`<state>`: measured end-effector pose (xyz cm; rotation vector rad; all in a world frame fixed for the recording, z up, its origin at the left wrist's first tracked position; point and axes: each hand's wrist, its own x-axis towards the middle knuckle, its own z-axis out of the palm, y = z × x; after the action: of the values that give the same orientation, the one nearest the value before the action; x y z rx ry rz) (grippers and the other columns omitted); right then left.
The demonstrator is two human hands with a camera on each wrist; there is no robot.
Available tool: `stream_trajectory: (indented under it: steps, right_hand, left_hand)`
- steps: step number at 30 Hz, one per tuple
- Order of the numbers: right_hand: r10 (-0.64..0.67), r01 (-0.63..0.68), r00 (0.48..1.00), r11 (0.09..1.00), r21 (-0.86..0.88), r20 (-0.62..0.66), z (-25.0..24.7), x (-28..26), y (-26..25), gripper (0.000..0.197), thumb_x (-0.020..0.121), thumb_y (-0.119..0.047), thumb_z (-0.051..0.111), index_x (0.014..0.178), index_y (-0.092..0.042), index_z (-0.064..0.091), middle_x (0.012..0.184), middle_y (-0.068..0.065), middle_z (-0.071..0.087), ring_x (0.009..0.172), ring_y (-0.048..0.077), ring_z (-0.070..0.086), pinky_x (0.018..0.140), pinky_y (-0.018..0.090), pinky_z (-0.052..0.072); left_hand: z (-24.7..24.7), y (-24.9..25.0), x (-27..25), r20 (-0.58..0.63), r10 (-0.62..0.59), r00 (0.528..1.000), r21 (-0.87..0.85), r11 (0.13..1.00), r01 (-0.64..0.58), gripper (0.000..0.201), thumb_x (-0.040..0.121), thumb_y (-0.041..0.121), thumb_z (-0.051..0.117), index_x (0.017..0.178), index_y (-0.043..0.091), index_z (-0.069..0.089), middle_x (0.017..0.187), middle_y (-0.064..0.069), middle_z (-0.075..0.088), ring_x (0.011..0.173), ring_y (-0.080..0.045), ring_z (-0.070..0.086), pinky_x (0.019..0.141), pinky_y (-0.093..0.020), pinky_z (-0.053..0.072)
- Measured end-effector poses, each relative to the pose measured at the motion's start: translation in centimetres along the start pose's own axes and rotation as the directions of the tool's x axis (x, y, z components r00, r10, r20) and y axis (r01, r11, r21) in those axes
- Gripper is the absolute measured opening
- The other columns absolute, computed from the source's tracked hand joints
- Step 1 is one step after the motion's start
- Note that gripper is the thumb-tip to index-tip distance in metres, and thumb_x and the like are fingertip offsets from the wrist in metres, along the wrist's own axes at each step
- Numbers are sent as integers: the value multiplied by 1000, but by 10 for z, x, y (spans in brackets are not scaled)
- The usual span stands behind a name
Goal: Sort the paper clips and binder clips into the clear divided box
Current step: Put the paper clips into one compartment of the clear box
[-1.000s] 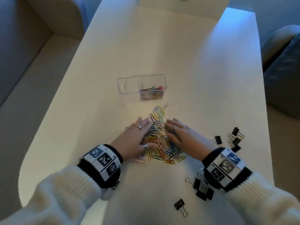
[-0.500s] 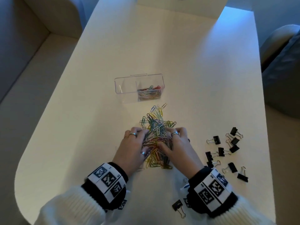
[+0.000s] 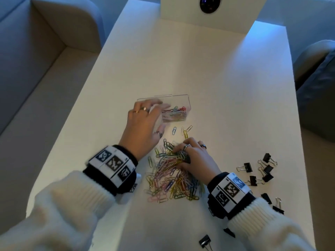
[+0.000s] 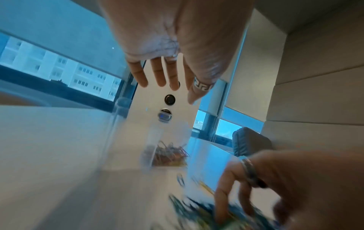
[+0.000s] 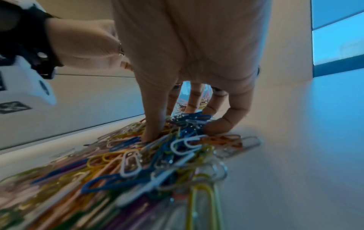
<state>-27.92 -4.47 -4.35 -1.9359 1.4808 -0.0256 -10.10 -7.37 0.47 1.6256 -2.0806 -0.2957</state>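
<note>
A heap of coloured paper clips [image 3: 170,178] lies on the white table [image 3: 217,78]. My right hand [image 3: 181,153] digs into its far end, thumb and curled fingers closed round a bunch of clips [image 5: 185,123]. My left hand [image 3: 159,118] hovers over the left compartment of the clear divided box [image 3: 188,104], fingers straight and spread [image 4: 157,74], holding nothing. The box's right compartment holds paper clips [image 3: 175,115], blurred in the left wrist view [image 4: 169,154]. Several black binder clips [image 3: 264,171] lie scattered to the right of my right wrist.
More binder clips [image 3: 204,241] lie near the front edge. A few loose paper clips [image 3: 184,131] lie between box and heap. A white stand with a lens [image 3: 210,4] rises at the far end. A sofa [image 3: 36,51] flanks the left, a grey chair [image 3: 317,87] the right.
My left hand has left the heap and moved forward over the box. My right hand stays on the heap, its fingers now curled into the clips.
</note>
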Motion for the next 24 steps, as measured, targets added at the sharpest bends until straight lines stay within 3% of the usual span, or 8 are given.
stream_trajectory:
  steps: [2,5,7,11,14,18,21,24]
  right_hand:
    - [11,-10,1000,998,56,-3,-1,3,0,32,76,-27,71,106,-30,59,117,-6,41,108,16,34,97,34,38]
    - [31,-30,1000,995,91,-4,-2,7,1,27,80,-24,67,107,-25,61,114,-6,46,107,14,39,98,29,37]
    - [34,-32,999,993,111,-23,-3,8,2,26,82,-22,65,107,-23,62,112,-6,50,106,13,43,97,27,38]
    - [46,-40,998,992,121,-47,-8,12,4,21,83,-21,64,104,-19,65,104,-4,56,99,13,53,95,26,43]
    - [54,-42,996,988,150,-75,-18,13,3,20,82,-22,65,101,-17,67,97,-4,59,92,12,56,90,22,46]
    - [15,27,981,977,214,-191,-48,14,-6,16,81,-20,64,96,-15,66,80,-18,53,69,-3,53,66,2,43]
    - [-42,127,934,967,219,-355,-74,26,-16,14,80,-18,66,93,-15,67,81,-15,56,69,-1,55,67,2,43]
    - [-154,233,869,966,115,-471,-89,48,-25,12,80,-13,67,92,-12,70,85,-6,60,72,2,55,70,5,43]
  left_hand:
    - [-2,-6,22,112,-56,992,79,996,48,64,79,32,66,136,24,37,139,-4,38,127,-20,26,101,-43,27]
    - [6,-17,47,361,-173,916,200,974,105,86,76,45,66,144,29,15,149,0,21,138,-23,15,113,-52,10]
    - [13,-23,55,441,-189,877,222,970,97,86,79,40,65,144,30,10,147,-2,24,135,-25,20,111,-51,17]
    - [16,-31,61,450,-158,879,200,977,73,74,83,28,62,142,31,17,134,-5,39,122,-26,37,95,-44,39]
    - [13,-36,65,478,-151,865,189,980,67,74,82,27,64,140,32,19,131,-4,41,121,-25,38,93,-45,40]
    - [15,-37,65,486,-148,861,198,979,56,73,83,28,63,140,32,18,129,-3,40,119,-24,37,93,-43,38]
    - [19,-38,65,477,-147,866,196,979,59,72,84,27,61,140,32,18,127,-3,39,118,-24,36,92,-40,36]
    - [20,-39,66,482,-151,863,195,979,63,72,84,27,62,140,32,17,128,-2,39,118,-24,35,93,-40,35]
